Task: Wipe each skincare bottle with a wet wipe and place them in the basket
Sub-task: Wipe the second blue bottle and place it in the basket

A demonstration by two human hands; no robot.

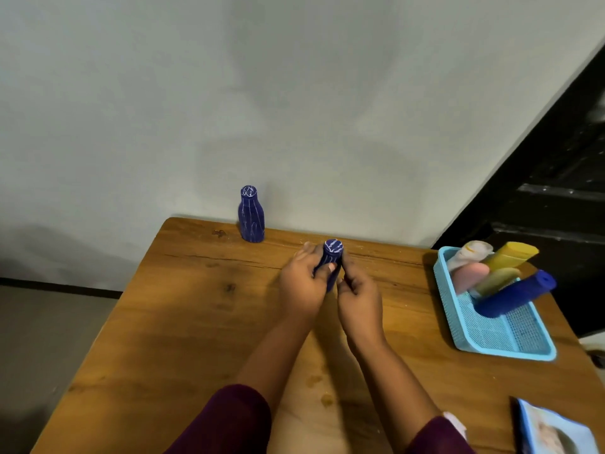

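Wooden table [196,322]; blue basket [510,348] at its right edge, several bottles leaning inside. Mid-table, the left hand [301,285] grips a dark blue bottle [333,252]; the right hand [360,301] curls beside it, grip unclear. Second blue bottle [251,217] stands upright near the wall

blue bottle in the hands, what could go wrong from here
1. No wipe shows in the left hand or right hand gripping the held bottle, so it may go in unwiped.
2. The basket is crowded, and the navy tube leans out past its rim; adding another could tip one out.
3. The second bottle stands near the table back edge; a reach may topple it.
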